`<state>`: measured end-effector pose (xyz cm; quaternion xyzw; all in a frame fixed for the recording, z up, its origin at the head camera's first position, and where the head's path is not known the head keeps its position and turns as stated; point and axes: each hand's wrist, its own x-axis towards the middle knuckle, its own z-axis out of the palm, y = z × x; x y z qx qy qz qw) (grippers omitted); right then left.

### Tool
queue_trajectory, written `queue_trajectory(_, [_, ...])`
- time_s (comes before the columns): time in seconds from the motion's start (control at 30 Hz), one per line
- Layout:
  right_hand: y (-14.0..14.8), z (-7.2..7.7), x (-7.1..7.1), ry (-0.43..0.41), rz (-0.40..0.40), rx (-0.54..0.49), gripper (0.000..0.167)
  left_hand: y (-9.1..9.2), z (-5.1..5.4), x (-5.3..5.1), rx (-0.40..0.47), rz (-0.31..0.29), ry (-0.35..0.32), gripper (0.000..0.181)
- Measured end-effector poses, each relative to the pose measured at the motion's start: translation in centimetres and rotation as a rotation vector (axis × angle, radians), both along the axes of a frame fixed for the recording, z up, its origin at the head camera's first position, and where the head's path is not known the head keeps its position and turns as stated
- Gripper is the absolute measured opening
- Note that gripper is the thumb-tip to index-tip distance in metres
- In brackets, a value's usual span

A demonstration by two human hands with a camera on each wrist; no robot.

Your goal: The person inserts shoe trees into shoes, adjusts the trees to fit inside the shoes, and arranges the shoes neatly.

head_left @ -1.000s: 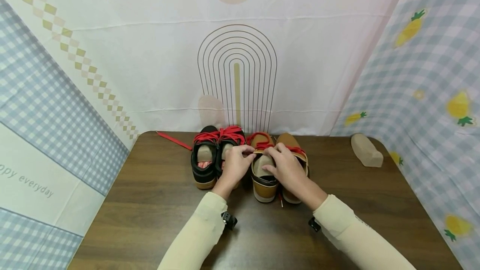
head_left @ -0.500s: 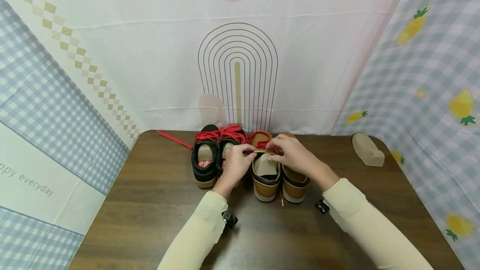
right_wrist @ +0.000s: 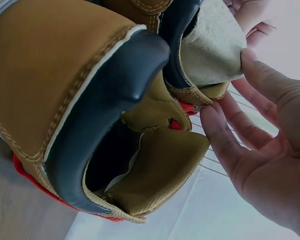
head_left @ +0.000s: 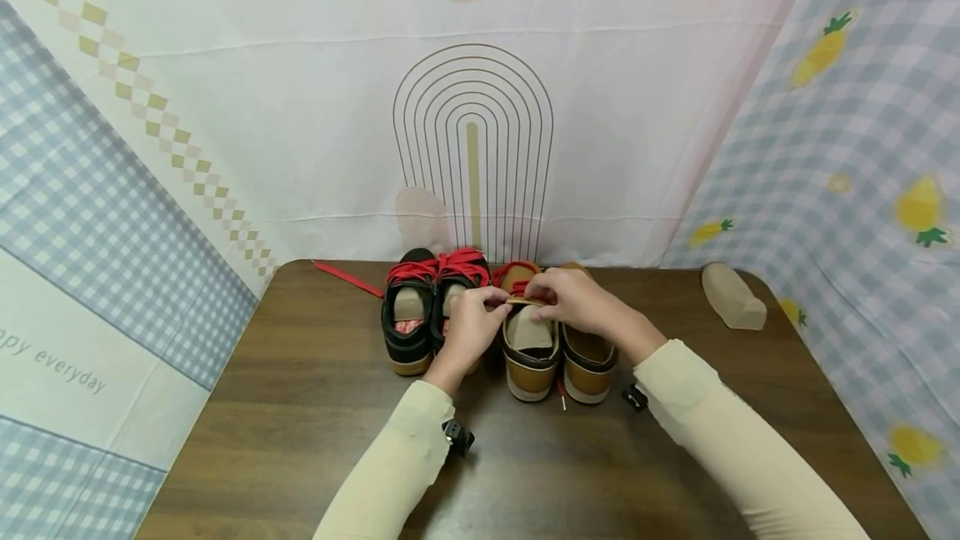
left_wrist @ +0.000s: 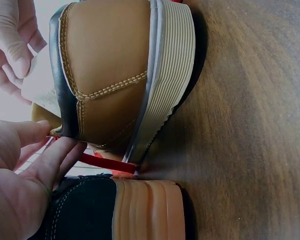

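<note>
At the middle of the table is a tan shoe with a dark collar, and a beige shoe insert sits in its opening. My left hand pinches the left front edge of the opening between thumb and finger. On the right side, my right hand grips around the tongue area. Its thumb touches the insert while a finger meets the shoe's lace edge. The matching tan shoe stands close on the right, under my right hand, with no insert visible in it.
A pair of black shoes with red laces and beige inserts stands left of the tan pair. A loose red lace runs toward the table's back left. Another beige insert lies at the back right. Printed cloth hangs behind the table.
My right hand has moved up off the insert to the front edge of the left tan shoe, then slightly left. The left hand keeps its place.
</note>
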<state>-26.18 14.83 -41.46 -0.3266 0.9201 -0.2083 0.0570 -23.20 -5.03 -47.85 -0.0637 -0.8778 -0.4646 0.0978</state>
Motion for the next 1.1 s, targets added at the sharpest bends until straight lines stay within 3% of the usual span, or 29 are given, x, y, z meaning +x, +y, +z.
queue_trajectory(0.27, [-0.5,-0.7,-0.1,0.034,0.019,0.016,0.033,0.0,-0.1,0.0,-0.001,-0.002,-0.001,0.007])
queue_trajectory(0.8, [-0.9,-1.8,-0.1,0.061,-0.051,0.013,0.031,0.0,0.0,0.1,-0.002,0.005,-0.003,0.008])
queue_trajectory(1.1, [-1.1,-2.6,0.0,0.144,-0.044,-0.006,0.03,0.0,0.0,0.0,0.006,0.006,-0.01,0.008])
